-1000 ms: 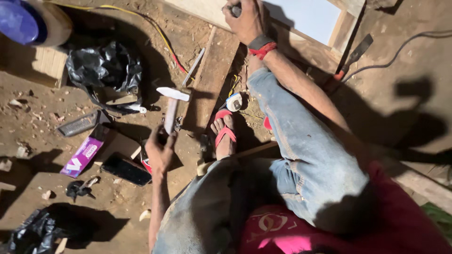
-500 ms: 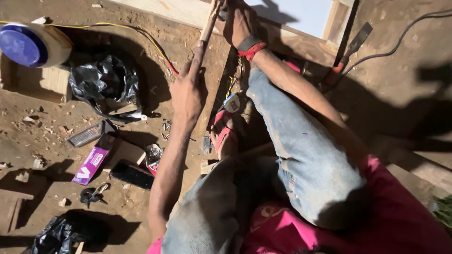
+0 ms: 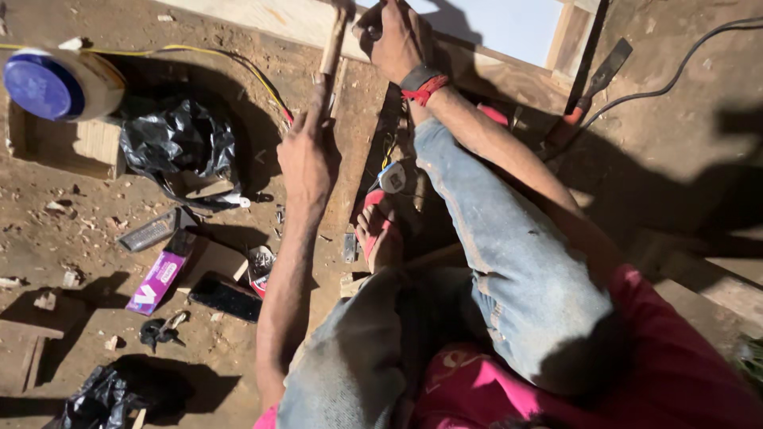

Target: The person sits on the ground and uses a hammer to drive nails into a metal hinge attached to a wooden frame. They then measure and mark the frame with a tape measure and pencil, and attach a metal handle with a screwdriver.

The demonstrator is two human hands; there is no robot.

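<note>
While gripped, hammer (image 3: pixel 330 48) above left hand (image 3: pixel 306 155).

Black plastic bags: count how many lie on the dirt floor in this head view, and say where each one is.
2. One black plastic bag lies crumpled beside the blue-lidded tub, left of the left hand. The other black bag sits at the bottom left edge, partly cut off.

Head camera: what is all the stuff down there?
hammer: one, wooden handle, in left hand
tub: one, white with blue lid, top left
bags: two, black, left side and bottom left
box: one, purple, on dirt
phone: one, black, beside box
tape measure: one, by foot
chisel: one, red handle, top right
left hand: grips hammer
right hand: on wood, top
</note>
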